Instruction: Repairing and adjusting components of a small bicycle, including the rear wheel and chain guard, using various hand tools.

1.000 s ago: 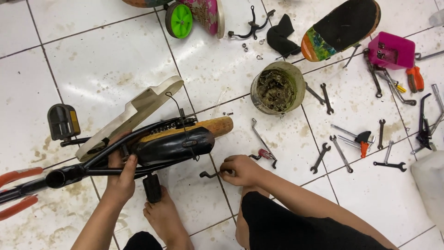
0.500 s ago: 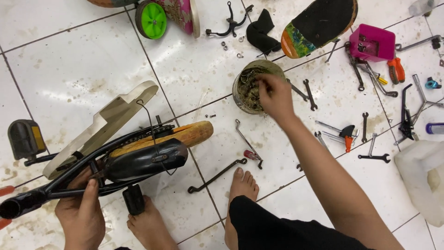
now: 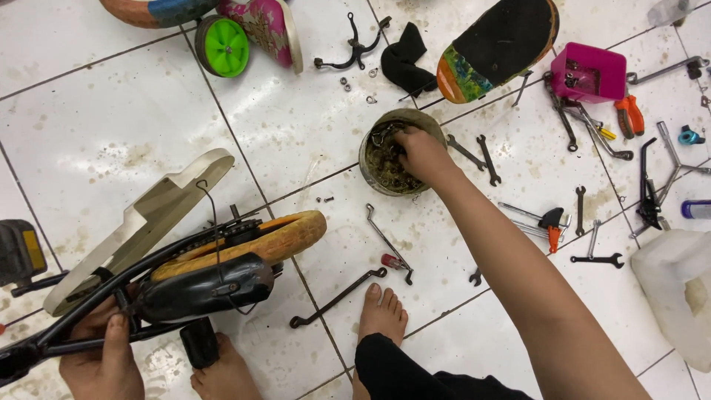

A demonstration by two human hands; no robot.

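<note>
On white tiles, right hand (image 3: 421, 152) now deeper in parts tin (image 3: 400, 152), grip unclear, left hand (image 3: 104, 355) still clenching bike frame (image 3: 89, 311).

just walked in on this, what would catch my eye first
The right hand digs into a grimy tin of small metal parts at centre. At lower left, the left hand grips the black frame of a small upturned bike. Wrenches lie scattered on the white tiles to the right.

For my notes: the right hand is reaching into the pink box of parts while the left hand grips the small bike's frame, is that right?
Not quite. In the head view the right hand reaches into the round tin of metal parts, not the pink box. The left hand does grip the bike frame.
</note>
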